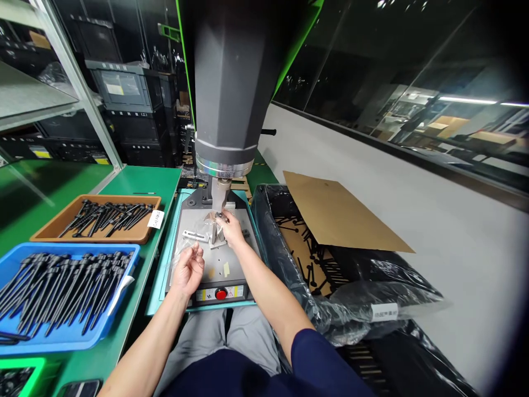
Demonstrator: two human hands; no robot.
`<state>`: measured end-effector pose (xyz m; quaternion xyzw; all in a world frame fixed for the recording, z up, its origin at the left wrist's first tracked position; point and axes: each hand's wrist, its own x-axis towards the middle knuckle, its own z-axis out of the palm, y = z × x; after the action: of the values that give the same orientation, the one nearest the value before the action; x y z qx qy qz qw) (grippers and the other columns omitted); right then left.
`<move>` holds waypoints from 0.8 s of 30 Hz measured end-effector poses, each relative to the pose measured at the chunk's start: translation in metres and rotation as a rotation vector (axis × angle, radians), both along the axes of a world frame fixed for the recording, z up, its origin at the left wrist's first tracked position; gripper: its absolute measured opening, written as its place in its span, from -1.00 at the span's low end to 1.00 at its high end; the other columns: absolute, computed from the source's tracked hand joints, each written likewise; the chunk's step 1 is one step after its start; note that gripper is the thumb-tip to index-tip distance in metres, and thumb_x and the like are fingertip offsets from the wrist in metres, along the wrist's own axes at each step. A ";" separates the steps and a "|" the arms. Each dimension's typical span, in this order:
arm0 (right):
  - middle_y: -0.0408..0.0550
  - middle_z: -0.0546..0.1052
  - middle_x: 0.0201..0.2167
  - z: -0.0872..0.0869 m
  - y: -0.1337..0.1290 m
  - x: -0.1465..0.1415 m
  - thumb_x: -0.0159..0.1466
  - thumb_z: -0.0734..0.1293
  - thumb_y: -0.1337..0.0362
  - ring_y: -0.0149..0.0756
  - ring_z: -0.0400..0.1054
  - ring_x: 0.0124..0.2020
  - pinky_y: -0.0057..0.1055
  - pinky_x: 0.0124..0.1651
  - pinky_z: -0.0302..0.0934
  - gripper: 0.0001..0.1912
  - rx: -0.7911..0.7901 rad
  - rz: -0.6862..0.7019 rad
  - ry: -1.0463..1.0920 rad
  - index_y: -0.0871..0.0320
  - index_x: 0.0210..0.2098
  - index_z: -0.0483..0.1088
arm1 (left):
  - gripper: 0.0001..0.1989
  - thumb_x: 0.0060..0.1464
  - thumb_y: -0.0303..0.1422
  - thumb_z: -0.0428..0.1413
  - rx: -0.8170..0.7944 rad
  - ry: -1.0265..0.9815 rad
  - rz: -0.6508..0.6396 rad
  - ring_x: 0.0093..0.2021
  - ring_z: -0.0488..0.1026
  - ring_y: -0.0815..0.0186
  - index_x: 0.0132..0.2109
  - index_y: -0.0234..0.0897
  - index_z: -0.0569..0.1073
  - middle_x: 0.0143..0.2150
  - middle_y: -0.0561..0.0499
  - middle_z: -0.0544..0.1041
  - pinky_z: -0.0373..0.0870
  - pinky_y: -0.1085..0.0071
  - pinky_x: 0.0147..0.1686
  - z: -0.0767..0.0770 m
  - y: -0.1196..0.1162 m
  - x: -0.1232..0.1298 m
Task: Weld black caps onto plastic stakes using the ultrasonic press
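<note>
My right hand (232, 229) is closed at the metal tip (219, 196) of a tall grey machine head (227, 88). Between its fingers is a small dark part (219, 215), mostly hidden by them. A metal fixture (214, 232) stands just below, on the machine's grey base plate (194, 220), with clear plastic around it. My left hand (189, 269) hovers over the plate's near left side, palm up, fingers curled and tips pinched together. Whatever it may hold is too small to name. A slotted metal bar (195, 236) lies just beyond its fingertips.
On the left green table (152, 176) are a brown tray (140, 234) and a blue tray (82, 344), both with black long-stemmed parts. A red button (221, 294) faces me. To the right, a plastic-lined bin (285, 264) holds more black parts under a cardboard sheet (343, 215).
</note>
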<state>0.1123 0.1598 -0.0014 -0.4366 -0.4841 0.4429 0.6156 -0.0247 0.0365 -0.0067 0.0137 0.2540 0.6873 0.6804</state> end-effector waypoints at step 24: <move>-0.20 0.52 -0.43 -0.006 -0.026 0.077 -0.08 0.51 0.30 -0.46 0.34 -0.58 -0.60 -0.62 0.13 -0.35 -0.241 -0.224 0.380 0.10 -0.02 0.25 | -0.74 -0.10 -0.34 0.35 -0.042 0.119 -0.230 0.23 0.33 0.06 -0.24 -0.25 0.51 0.13 -0.12 0.50 0.34 0.21 0.14 -0.079 -0.098 0.017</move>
<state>0.1889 0.1340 -0.0078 -0.4666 -0.2519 0.5007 0.6842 -0.0072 -0.0614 -0.0852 0.0689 0.3050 0.5973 0.7385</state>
